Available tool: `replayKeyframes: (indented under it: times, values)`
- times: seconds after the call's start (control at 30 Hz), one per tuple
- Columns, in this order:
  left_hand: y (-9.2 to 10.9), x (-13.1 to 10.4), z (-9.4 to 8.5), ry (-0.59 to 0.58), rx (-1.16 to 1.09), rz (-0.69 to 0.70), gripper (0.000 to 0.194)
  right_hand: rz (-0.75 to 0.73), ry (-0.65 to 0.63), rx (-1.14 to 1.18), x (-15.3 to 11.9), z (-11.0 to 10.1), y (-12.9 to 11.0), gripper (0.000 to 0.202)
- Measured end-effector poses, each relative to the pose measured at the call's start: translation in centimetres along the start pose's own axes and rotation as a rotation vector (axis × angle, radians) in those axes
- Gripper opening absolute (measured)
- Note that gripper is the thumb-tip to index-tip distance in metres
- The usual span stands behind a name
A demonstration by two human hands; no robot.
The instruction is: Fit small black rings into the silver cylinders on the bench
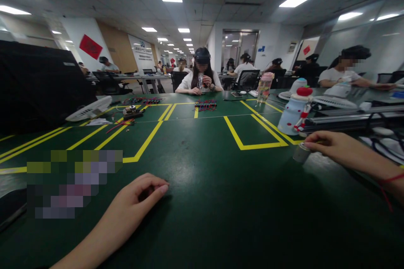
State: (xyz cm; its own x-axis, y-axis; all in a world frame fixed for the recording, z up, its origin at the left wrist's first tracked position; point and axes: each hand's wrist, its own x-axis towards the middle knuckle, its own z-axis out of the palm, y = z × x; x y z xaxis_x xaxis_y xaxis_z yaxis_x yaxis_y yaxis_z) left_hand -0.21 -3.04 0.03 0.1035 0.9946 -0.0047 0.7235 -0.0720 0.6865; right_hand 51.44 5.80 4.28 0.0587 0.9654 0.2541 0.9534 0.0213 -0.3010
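Left hand (142, 193) just rests loosely curled and empty on the green desk (214, 201), tons of open room around it, while the right hand (328, 143) pinches a small silver can (301, 152) near the yellow line (264, 146).

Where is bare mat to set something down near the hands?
Bare green mat lies between the left hand and the right hand, which touches a small grey cylinder. The yellow-lined box is bare too. Crowded: right edge, by the white bottle and cables.
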Motion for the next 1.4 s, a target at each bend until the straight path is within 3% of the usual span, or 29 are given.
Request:
replayKeyframes:
  times: [0.1, 0.23, 0.37, 0.5, 0.67, 0.8, 0.97, 1.07, 1.2, 1.4]
  values:
    - [0.1, 0.0, -0.1, -0.007, -0.001, 0.001, 0.035, 0.076, -0.12, 0.14, -1.2, 0.7, -0.1, 0.044]
    - [0.2, 0.1, -0.1, -0.012, 0.0, 0.001, 0.036, 0.085, -0.034, 0.251, -2.7, 2.7, 0.9, 0.061]
    - [0.0, 0.3, 0.0, -0.003, 0.008, -0.001, 0.036, 0.071, 0.1, 0.165, -3.6, 4.0, -0.4, 0.056]
    - [0.0, 0.3, 0.2, 0.001, 0.015, -0.003, 0.036, -0.1, 0.139, 0.31, -5.0, 4.8, -6.2, 0.052]
    - [0.2, 0.1, 0.2, 0.014, 0.033, -0.028, 0.034, -0.479, -0.108, 0.555, -7.7, 6.9, -15.2, 0.038]
    - [-0.1, 0.0, 0.2, 0.02, 0.043, -0.018, 0.033, -0.604, -0.218, 0.634, -8.7, 8.3, -18.7, 0.035]
    - [0.5, 0.3, 0.3, 0.005, 0.056, 0.006, 0.032, -0.605, -0.263, 0.621, -8.7, 9.0, -19.1, 0.036]
    - [2.6, 0.7, 1.2, -0.011, 0.068, 0.085, 0.031, -0.577, -0.265, 0.648, -8.6, 9.4, -18.9, 0.042]
    - [6.5, 1.4, 3.2, -0.05, 0.054, 0.294, 0.026, -0.537, -0.291, 0.713, -8.5, 9.8, -18.9, 0.05]
    - [9.6, 3.1, 4.7, 0.041, 0.031, 0.375, 0.022, -0.541, -0.31, 0.748, -8.3, 10.0, -19.0, 0.046]
